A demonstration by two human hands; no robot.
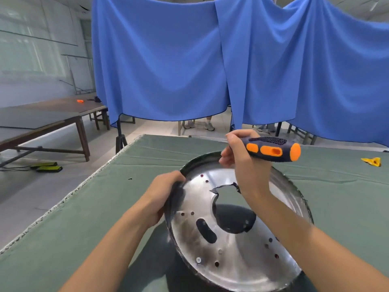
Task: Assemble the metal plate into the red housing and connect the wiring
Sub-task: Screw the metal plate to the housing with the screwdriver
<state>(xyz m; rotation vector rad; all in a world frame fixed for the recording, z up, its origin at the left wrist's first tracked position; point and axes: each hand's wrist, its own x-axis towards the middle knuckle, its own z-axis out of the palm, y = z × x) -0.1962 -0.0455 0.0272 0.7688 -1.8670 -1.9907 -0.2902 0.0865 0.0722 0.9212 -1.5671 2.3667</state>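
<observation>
2 hands (166,192) grip 1 metal plate (231,245), 1 screwdriver (271,149).

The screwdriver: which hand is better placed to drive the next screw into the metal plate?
Right. The right hand already grips the screwdriver above the metal plate. The left hand holds the plate's dark left rim, likely steadying it, so it is not free.

Blue curtain (164,60), wooden tables (52,114), grey floor (31,186)

Metal plate (231,239), tilted on green-covered table (126,197): left hand (166,190) grips its rim, right hand (242,157) holds orange-and-navy screwdriver (273,149) above; blue curtain (168,60) behind.
</observation>
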